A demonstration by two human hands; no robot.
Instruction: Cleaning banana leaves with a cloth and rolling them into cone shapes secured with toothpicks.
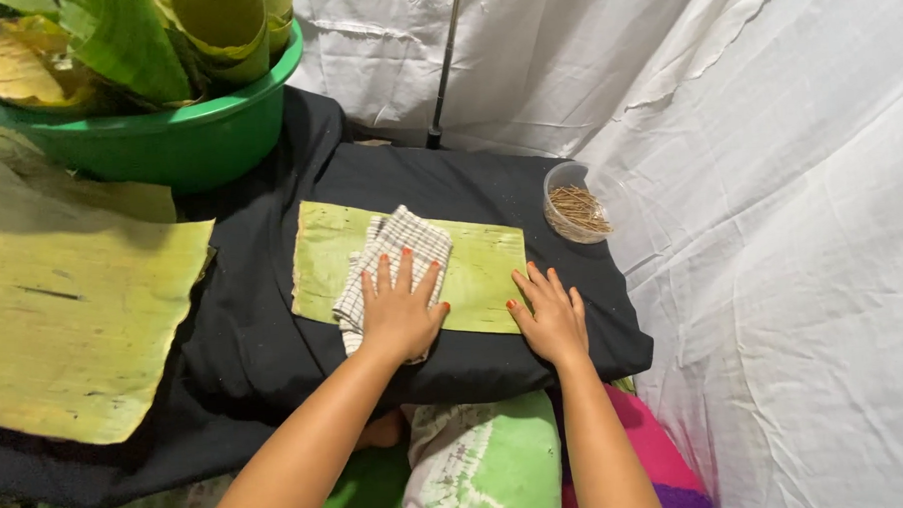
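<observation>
A big black cloth (274, 330) covers the table. A green leaf piece (482, 268) lies flat in its middle. The left hand (401, 308) presses a checked rag (396, 248) on the leaf, fingers spread. The right hand (551, 316) lies flat and open on the leaf's right near corner.

Cloth (396, 254) on leaf (482, 268) (bowl (575, 202) right)

A yellow-green leaf piece (412, 265) lies on black cloth (469, 183), a white rag (396, 251) with thin dark checks on it, beside a bright green basin (167, 144), white sheets (771, 223), and orange-painted nails on both hands.
</observation>
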